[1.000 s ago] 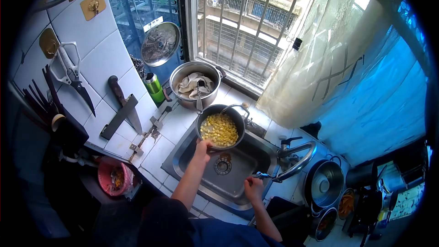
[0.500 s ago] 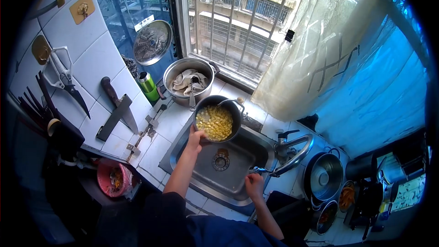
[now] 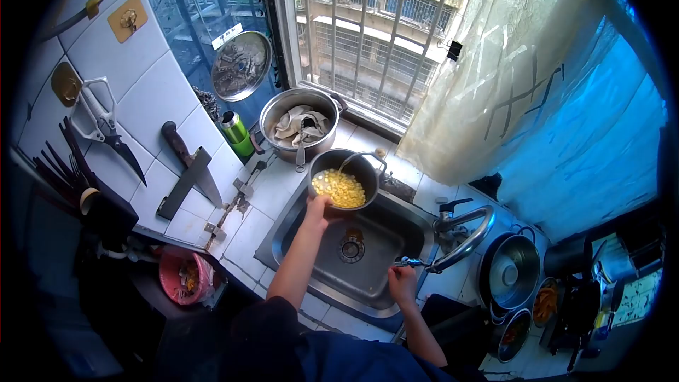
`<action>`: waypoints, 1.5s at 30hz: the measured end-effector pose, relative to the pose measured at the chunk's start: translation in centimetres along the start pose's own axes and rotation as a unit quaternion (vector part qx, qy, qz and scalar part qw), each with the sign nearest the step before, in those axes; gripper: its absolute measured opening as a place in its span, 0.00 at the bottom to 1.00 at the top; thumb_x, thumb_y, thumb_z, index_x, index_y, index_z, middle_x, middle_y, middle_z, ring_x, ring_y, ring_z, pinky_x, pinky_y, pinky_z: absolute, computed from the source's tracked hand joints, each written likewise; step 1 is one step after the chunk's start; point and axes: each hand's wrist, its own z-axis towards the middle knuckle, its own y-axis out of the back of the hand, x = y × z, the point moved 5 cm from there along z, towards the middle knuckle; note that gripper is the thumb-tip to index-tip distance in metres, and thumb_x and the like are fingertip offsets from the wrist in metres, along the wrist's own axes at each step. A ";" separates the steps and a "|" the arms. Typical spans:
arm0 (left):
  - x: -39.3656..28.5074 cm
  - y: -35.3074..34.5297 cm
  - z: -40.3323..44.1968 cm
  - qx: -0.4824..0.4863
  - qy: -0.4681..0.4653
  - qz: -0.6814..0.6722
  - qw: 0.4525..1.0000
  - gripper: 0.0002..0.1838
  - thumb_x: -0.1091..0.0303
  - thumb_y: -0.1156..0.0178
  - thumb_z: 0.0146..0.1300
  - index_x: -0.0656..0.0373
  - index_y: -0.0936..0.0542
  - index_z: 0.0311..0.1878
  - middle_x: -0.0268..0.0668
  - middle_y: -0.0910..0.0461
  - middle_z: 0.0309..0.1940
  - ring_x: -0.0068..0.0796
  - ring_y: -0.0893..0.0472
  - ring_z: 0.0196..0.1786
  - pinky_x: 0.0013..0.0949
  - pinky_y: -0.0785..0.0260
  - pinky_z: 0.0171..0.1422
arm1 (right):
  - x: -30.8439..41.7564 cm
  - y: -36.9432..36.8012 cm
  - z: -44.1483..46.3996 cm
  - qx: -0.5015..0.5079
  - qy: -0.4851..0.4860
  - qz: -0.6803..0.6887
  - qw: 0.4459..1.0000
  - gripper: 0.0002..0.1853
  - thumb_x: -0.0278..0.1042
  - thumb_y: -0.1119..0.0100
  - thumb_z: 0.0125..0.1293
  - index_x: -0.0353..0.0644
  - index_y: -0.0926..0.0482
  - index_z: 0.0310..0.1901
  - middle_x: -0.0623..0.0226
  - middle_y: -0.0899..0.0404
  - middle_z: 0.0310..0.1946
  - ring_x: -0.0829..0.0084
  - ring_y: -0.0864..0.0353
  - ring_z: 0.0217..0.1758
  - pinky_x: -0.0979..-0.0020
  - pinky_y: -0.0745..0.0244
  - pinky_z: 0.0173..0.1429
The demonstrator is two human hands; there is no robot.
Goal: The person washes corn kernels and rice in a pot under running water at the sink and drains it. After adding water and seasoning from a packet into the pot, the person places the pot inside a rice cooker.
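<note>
My left hand [image 3: 317, 212] grips the near edge of a dark pot [image 3: 373, 187] over the back left of the sink. Yellow kernels [image 3: 341, 187] lie in the pot, and a metal utensil's handle rests against its far side. At the sink's right side, my right hand [image 3: 402, 283] is closed just below the faucet's spout tip [image 3: 410, 262]; what its fingers hold, if anything, is hidden. The metal sink [image 3: 382, 233] has a round drain [image 3: 351, 248] in its floor.
Behind the pot stands a larger pot [image 3: 269, 117] with pale cloth-like pieces, beside a green bottle [image 3: 237, 134]. Knives [image 3: 206, 184] and scissors [image 3: 106, 117] hang on the left wall above a pink bin [image 3: 170, 279]. Pans [image 3: 523, 262] stand right of the faucet [image 3: 467, 240].
The pot has tilted slightly and its kernels have shifted, with my left hand still on its edge. My right hand stays near the spout tip. The view has shifted a little.
</note>
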 end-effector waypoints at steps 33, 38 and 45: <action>-0.3 1.3 -0.7 0.127 0.059 -0.060 0.988 0.28 0.78 0.51 0.38 0.61 0.31 0.50 0.43 0.26 0.42 0.44 0.26 0.48 0.47 0.30 0.51 | -2.4 -0.9 0.4 -0.001 -0.032 0.011 0.999 0.07 0.35 0.38 0.48 0.42 0.21 0.25 0.58 0.24 0.25 0.57 0.26 0.35 0.60 0.32 0.39; 0.3 0.2 -2.6 0.173 0.068 -0.093 0.978 0.27 0.71 0.52 0.41 0.67 0.30 0.51 0.49 0.28 0.49 0.49 0.28 0.52 0.55 0.35 0.56 | -1.7 0.1 0.4 0.002 -0.042 0.012 0.999 0.08 0.34 0.35 0.46 0.41 0.21 0.25 0.59 0.24 0.26 0.57 0.26 0.34 0.60 0.32 0.38; 1.6 1.4 -1.4 0.088 0.034 -0.094 0.991 0.31 0.77 0.51 0.39 0.53 0.36 0.54 0.46 0.31 0.46 0.52 0.27 0.45 0.63 0.30 0.41 | -1.0 -0.1 0.4 0.000 -0.057 -0.006 0.998 0.08 0.33 0.35 0.45 0.40 0.23 0.24 0.59 0.24 0.24 0.60 0.25 0.32 0.61 0.32 0.37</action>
